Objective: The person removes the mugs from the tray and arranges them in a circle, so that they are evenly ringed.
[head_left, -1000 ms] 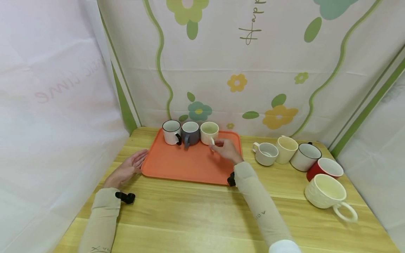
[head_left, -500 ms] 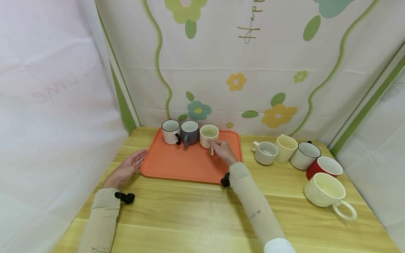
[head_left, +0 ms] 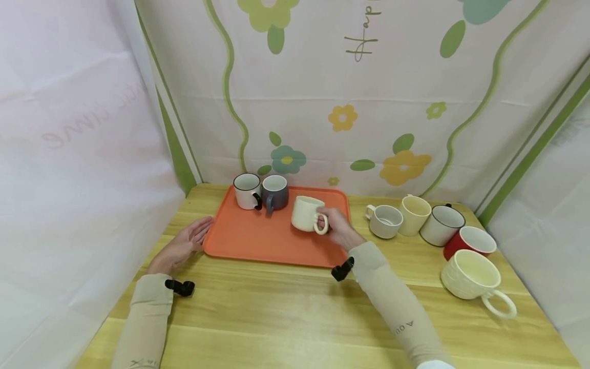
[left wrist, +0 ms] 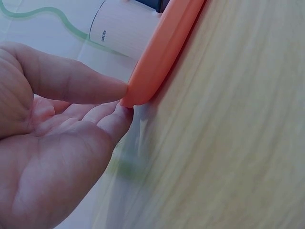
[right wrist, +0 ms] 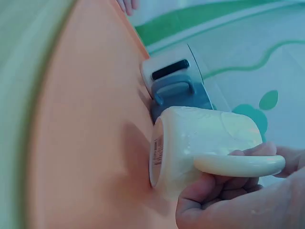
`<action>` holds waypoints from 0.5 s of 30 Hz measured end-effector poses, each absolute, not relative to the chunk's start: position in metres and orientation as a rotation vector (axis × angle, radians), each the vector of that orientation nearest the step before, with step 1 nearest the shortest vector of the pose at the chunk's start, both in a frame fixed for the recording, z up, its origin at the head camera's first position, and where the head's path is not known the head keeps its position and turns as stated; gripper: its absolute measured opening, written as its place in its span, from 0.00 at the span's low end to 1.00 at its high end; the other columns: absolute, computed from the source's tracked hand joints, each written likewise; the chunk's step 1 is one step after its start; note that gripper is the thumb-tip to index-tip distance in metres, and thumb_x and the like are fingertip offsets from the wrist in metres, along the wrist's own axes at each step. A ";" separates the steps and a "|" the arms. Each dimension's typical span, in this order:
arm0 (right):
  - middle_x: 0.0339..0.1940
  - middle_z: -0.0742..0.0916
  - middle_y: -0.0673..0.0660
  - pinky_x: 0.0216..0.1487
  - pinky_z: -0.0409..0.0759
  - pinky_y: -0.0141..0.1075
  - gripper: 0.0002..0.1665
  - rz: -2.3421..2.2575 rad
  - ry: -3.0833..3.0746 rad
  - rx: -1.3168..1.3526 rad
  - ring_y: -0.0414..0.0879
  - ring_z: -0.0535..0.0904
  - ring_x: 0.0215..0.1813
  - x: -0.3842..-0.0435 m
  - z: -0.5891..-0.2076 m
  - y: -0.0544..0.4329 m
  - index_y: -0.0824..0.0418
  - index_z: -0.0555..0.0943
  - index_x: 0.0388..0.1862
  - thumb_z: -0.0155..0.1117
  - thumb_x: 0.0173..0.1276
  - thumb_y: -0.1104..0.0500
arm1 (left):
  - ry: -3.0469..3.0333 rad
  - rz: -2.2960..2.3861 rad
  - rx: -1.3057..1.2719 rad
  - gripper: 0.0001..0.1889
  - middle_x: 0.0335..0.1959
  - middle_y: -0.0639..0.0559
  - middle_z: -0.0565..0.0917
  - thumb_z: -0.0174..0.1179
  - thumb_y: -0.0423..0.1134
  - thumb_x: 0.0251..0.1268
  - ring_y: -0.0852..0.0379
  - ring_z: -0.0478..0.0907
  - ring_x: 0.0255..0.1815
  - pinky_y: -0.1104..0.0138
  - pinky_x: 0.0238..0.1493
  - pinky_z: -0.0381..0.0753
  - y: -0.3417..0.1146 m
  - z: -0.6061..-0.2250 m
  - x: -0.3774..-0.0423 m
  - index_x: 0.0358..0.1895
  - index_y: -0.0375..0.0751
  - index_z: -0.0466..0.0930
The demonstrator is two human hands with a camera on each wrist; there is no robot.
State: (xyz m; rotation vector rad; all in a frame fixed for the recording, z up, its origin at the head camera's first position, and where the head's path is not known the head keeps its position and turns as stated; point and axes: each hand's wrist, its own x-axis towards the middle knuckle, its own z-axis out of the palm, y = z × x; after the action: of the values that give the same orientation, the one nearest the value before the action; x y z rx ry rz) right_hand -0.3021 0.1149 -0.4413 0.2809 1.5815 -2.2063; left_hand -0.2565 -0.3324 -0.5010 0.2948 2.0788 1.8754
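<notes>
My right hand [head_left: 338,225] grips a cream mug [head_left: 306,212] by its handle, above the right half of an orange tray [head_left: 262,241]. In the right wrist view the cream mug [right wrist: 209,138] is tilted and part of its underside shows, with a label on it. At the tray's back left stand a white mug with black rim and handle [head_left: 246,190] and a dark grey-blue mug [head_left: 275,193], side by side. My left hand [head_left: 181,246] lies at the tray's left edge. Its thumb and extended fingertips touch the tray's rim [left wrist: 152,67] in the left wrist view.
Right of the tray, on the wooden table [head_left: 258,307], stand a light grey cup [head_left: 385,223], a pale yellow mug [head_left: 415,218], a white mug with black rim [head_left: 441,226], a red mug [head_left: 456,247] and a large cream cup [head_left: 467,279]. Printed curtains [head_left: 286,102] hang around.
The cream mug has come off its place beside the grey-blue mug, toward the tray's front and up, turning its handle to the right. The left hand stays at the tray's edge.
</notes>
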 end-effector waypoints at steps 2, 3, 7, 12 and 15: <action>0.21 0.68 0.48 0.25 0.62 0.29 0.07 -2.187 1.592 0.278 0.39 0.60 0.22 -0.292 -0.440 0.123 0.59 0.69 0.44 0.49 0.85 0.57 | 2.074 1.879 0.285 0.55 0.89 0.37 0.37 0.48 0.08 0.55 0.35 0.33 0.89 0.82 0.68 0.73 -0.332 -0.501 -0.256 0.87 0.36 0.34; 0.22 0.69 0.48 0.25 0.62 0.29 0.08 -2.176 1.609 0.274 0.39 0.61 0.22 -0.287 -0.440 0.127 0.59 0.69 0.43 0.50 0.85 0.57 | 2.071 1.881 0.279 0.55 0.89 0.37 0.37 0.47 0.08 0.55 0.35 0.33 0.89 0.82 0.68 0.73 -0.331 -0.501 -0.256 0.87 0.36 0.34; 0.22 0.71 0.48 0.27 0.64 0.27 0.09 -2.138 1.678 0.218 0.38 0.64 0.24 -0.263 -0.435 0.151 0.59 0.69 0.41 0.51 0.85 0.57 | 2.058 1.891 0.278 0.55 0.89 0.36 0.36 0.45 0.08 0.55 0.34 0.32 0.89 0.82 0.67 0.74 -0.331 -0.500 -0.256 0.87 0.36 0.34; 0.22 0.70 0.46 0.29 0.65 0.25 0.12 -2.086 1.773 0.079 0.36 0.66 0.26 -0.231 -0.424 0.184 0.58 0.70 0.38 0.48 0.85 0.57 | 2.036 1.908 0.299 0.56 0.89 0.36 0.34 0.43 0.07 0.53 0.34 0.30 0.88 0.83 0.66 0.74 -0.333 -0.501 -0.255 0.87 0.34 0.33; 0.22 0.71 0.46 0.30 0.66 0.25 0.12 -2.081 1.827 0.035 0.36 0.67 0.28 -0.212 -0.417 0.207 0.58 0.72 0.37 0.49 0.85 0.57 | 2.024 1.918 0.304 0.56 0.89 0.35 0.34 0.42 0.07 0.52 0.34 0.30 0.88 0.83 0.66 0.74 -0.333 -0.502 -0.255 0.87 0.34 0.32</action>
State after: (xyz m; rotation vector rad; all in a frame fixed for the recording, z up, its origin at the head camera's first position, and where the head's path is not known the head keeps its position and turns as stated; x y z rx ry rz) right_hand -0.2116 0.2066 -0.4166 0.0347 1.8273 -2.0805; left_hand -0.2552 -0.3329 -0.5020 0.3042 2.0235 1.9183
